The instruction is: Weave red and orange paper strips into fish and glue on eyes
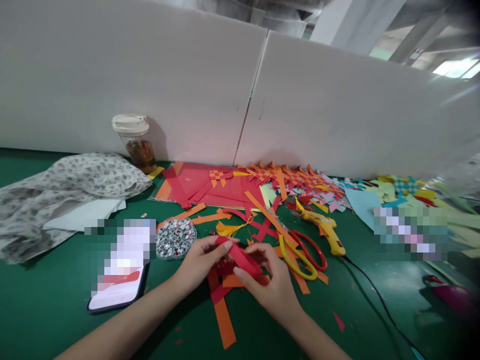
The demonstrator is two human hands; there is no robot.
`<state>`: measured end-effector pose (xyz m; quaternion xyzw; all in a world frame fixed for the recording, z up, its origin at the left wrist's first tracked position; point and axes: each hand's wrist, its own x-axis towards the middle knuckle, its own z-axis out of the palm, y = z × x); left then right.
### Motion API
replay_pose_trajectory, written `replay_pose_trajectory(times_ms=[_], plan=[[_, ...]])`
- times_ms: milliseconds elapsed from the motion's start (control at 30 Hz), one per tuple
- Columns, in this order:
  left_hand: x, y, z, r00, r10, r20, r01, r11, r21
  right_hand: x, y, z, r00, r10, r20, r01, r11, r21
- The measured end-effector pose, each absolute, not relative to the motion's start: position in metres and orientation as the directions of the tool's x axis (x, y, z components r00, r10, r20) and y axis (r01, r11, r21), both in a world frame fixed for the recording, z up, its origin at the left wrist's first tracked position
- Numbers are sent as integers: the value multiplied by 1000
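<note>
Both my hands meet over the green table [45, 300], pinching one red paper strip [242, 259] between them. My left hand [200, 262] grips its upper left end with thumb and fingers. My right hand [272, 287] holds the lower right end, fingers curled round it. Under the hands lie more red and orange paper strips [223, 315]. A yellow tassel [228, 229] lies just behind the hands.
Yellow and red scissors [300, 252] and a yellow glue gun [324, 227] with a black cord lie to the right. A dish of googly eyes [175, 238] and a phone [118, 292] are on the left. Farther off are a lidded cup [135, 142], patterned cloth [67, 185], woven paper pieces [300, 180] and white partition boards [337, 105].
</note>
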<state>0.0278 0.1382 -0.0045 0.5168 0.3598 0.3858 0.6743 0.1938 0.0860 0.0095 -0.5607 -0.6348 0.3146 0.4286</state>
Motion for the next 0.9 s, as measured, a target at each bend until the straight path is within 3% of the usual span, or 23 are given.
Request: replay_pose_trajectory(times_ms=[167, 533, 900], plan=[[26, 140, -2, 380, 920, -95, -133, 156, 979, 195, 90, 3, 144, 980, 140, 425, 66, -903], [27, 142, 2, 354, 932, -82, -162, 147, 976, 198, 93, 0, 158, 985, 67, 185, 37, -982], [28, 140, 4, 372, 923, -101, -171, 175, 970, 199, 95, -1, 240, 969, 64, 215, 11, -977]])
